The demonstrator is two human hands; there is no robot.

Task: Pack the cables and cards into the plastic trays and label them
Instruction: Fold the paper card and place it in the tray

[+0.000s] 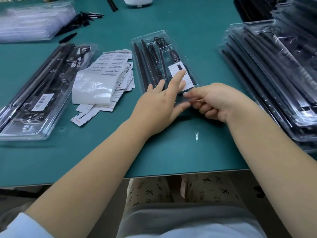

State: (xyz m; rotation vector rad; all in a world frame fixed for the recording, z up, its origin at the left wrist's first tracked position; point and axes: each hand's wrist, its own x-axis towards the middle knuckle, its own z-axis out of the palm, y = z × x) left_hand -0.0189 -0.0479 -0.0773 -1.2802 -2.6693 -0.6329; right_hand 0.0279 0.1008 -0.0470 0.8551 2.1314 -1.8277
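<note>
The left hand (160, 103) lies flat with straight fingers on the near end of the clear plastic tray (145, 40), its forefinger reaching onto the white card (176, 69) inside. The right hand (217, 102), fingers curled, pinches the tray's near edge; what else it may hold I cannot tell. Black cables (157, 42) and rods fill the tray, which sits mid-counter (197, 152). Toward the left edge lie a heap of barcode labels and cards (109, 66) and a closed, labelled tray (41, 93). Stacked trays (267, 69) line the right edge.
</note>
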